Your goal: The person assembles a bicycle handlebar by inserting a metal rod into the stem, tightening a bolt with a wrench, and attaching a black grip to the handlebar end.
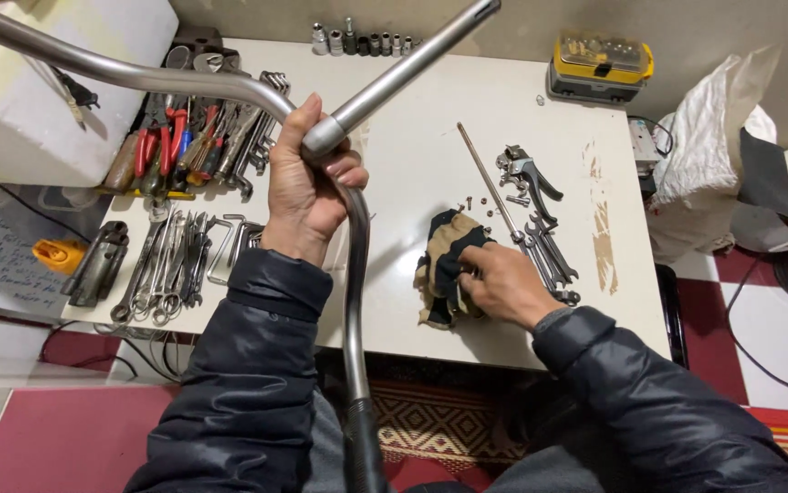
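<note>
Handlebars of bare grey metal, stripped of most fittings, are held up over a white table by a person seated at its near edge. The left hand is wrapped tight around the junction where the curved bar meets the stem, thumb on one side, fingers curled over the clamp, wrist bent back and forearm rising from the lap. One end of the bar hangs down toward the knees and carries a black grip; the other end runs off the top left corner.

The right hand lies palm down on the table, fingers bent and closed on a tan and black rag, forearm angled in from the right. Judging by the layout, the work looks to be mid-way: small screws and a long thin rod lie loose beside the rag, a brake lever and a fan of spanners sit just past the hand, and nothing is refitted to the bar.

Farther left, pliers with red handles and more wrenches are spread out. A row of sockets and a yellow bit case stand at the far edge.
</note>
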